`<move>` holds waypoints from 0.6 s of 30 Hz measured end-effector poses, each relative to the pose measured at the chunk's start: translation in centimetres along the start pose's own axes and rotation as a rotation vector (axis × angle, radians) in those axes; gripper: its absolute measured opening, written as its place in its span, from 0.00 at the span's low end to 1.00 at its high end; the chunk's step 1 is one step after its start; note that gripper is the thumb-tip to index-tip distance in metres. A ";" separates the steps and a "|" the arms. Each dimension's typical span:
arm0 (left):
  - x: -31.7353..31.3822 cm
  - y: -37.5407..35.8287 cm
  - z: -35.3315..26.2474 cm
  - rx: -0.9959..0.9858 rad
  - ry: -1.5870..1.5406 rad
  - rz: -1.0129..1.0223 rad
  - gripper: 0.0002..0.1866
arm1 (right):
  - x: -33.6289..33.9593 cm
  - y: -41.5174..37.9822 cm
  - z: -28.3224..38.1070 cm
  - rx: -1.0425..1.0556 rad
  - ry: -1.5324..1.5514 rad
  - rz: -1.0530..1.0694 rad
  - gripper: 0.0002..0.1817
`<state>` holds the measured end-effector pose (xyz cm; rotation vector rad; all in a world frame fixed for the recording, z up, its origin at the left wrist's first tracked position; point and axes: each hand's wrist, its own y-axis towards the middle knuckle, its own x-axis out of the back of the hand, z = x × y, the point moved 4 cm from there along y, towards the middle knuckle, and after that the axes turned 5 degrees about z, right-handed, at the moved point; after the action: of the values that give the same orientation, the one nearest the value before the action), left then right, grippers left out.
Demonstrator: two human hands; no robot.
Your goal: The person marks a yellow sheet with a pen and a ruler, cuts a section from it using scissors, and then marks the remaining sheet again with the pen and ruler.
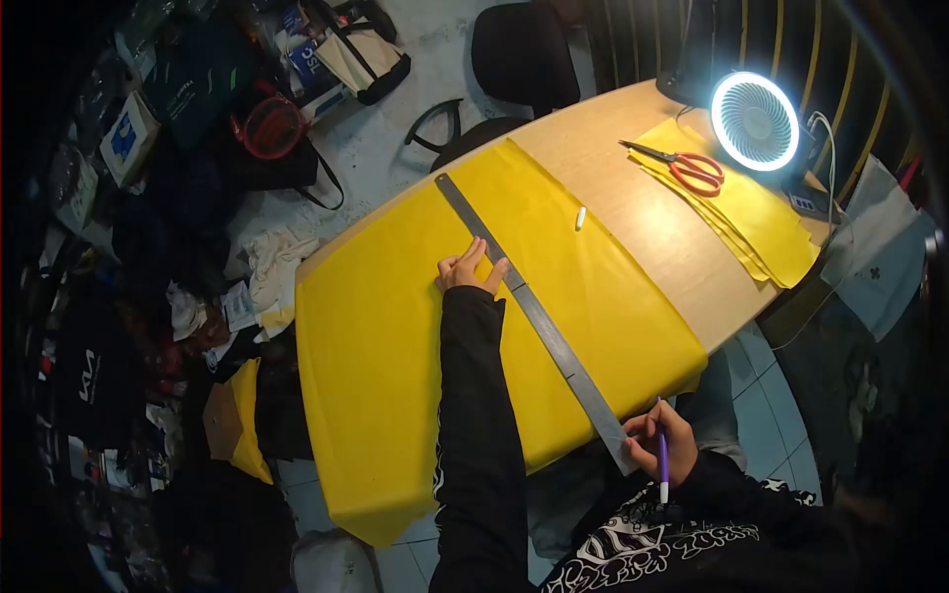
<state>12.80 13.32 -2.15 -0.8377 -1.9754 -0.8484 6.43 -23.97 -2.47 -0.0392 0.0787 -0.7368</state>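
Note:
A long steel ruler lies slantwise across a sheet of yellow fabric on the table. My left hand rests at the ruler's upper part, its fingers apart and fingertips on the metal edge. At the near end of the ruler, my right hand is closed around a purple pen with a white end, held upright beside the fabric's edge. The fingertips of that hand are right at the ruler's end. Farther up the fabric sits a small white piece, like chalk.
Red-handled scissors lie on folded yellow fabric at the right of the wooden table. A lit ring-shaped fan lamp stands behind them. Beyond the table are a black chair and bags on the cluttered floor at left.

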 end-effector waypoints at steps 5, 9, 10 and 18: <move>-0.1 0.0 0.0 -0.009 0.002 -0.017 0.29 | 0.0 0.1 0.0 0.014 -0.018 -0.013 0.15; -0.1 0.0 -0.1 -0.003 0.008 -0.015 0.29 | 0.1 0.0 -0.3 0.008 -0.015 -0.010 0.15; -0.1 0.0 -0.1 -0.003 0.008 -0.014 0.29 | 0.1 0.0 -0.2 0.009 -0.015 -0.008 0.15; 0.0 0.0 -0.2 0.006 0.016 -0.012 0.29 | -0.1 0.1 0.0 0.020 -0.041 0.003 0.16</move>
<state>12.88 13.11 -2.09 -0.8140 -1.9697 -0.8535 6.46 -23.84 -2.45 -0.0353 0.0324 -0.7333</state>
